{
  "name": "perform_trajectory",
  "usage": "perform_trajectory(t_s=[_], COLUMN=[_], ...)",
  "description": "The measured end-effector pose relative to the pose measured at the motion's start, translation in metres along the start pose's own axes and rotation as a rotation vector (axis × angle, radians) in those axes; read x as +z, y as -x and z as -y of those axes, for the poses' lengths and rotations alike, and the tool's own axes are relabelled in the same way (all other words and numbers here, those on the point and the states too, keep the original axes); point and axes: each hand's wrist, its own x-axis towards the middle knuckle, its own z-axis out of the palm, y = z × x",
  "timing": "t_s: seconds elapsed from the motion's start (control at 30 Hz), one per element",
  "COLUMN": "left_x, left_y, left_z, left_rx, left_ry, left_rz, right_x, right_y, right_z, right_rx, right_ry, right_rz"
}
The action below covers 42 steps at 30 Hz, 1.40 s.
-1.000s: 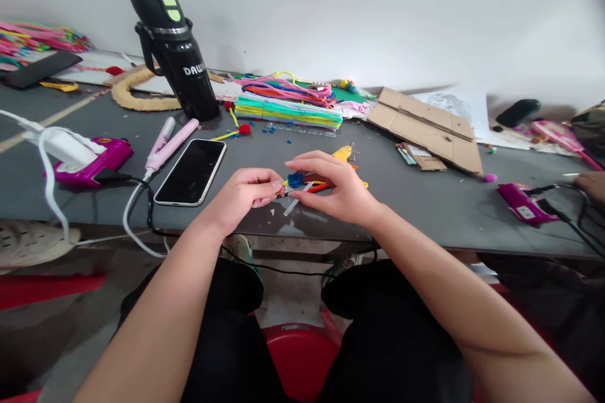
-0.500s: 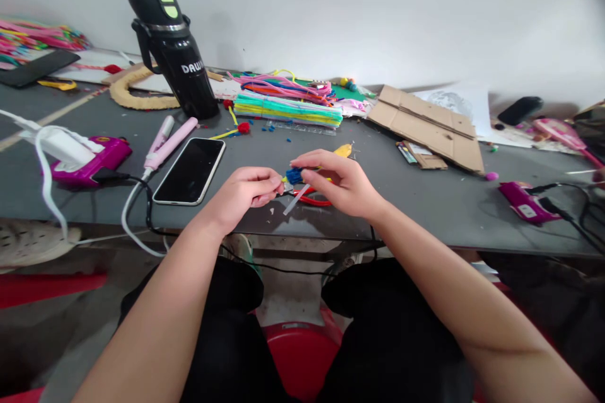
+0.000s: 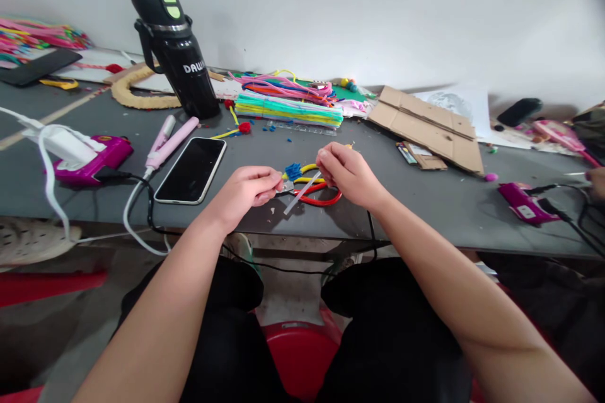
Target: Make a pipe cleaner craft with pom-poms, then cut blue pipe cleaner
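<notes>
At the front of the grey desk [image 3: 425, 214], two bare hands at work, apart from each other with a short gap between. Left hand [image 3: 253, 191]: thumb and fingers pinched on the yellow end of a blue fuzzy piece [image 3: 293, 171], whose blue tuft sticks out toward the right, in the gap between the hands. Right hand [image 3: 348, 173]: fingers curled, tips drawn together, just right of the tuft; whether they grip anything cannot be told.

Below the tuft, a translucent strip [image 3: 300, 194] slants up toward the right fingertips; contact unclear. A red loop [image 3: 321, 203] lies beside the strip, a yellow loop [image 3: 309, 167] runs from near the tuft toward the right hand.

Surroundings: phone [image 3: 190, 171], screen dark, left of the left hand; pink tool [image 3: 174, 140] with a white cord just beyond it; black bottle [image 3: 186, 69] upright behind these. Pipe cleaner bundle [image 3: 289, 113] lies near the wall, beyond the hands. Flat cardboard [image 3: 423, 126] to the right, purple power block [image 3: 527, 204] near the desk's front edge
</notes>
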Motion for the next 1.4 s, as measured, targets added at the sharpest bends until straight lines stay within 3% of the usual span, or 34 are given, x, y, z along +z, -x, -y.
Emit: perform_trajectory(t_s=[0.27,0.53,1.03,1.27,1.4], left_x=[0.002,0.005,0.008,0.006,0.005], left_y=[-0.002,-0.005,-0.005,-0.004,-0.004], left_z=[-0.001,0.001,-0.001,0.001,0.003], left_rx=[-0.004,-0.02,-0.008,-0.007,0.005], left_ry=[0.001,-0.005,-0.044,-0.008,-0.05], left_rz=[0.004,0.024,0.04,0.028,0.056], right_x=[-0.003,0.001,0.014,0.007,0.009], right_y=[0.003,0.008,0.009,0.009,0.009], right_z=[0.006,0.001,0.004,0.003,0.005], right_rx=[-0.049,-0.144,-0.027,-0.145,-0.19], right_ry=[0.044,-0.1,-0.208,-0.136,-0.132], right_rz=[0.057,0.2,0.072,0.171,0.127])
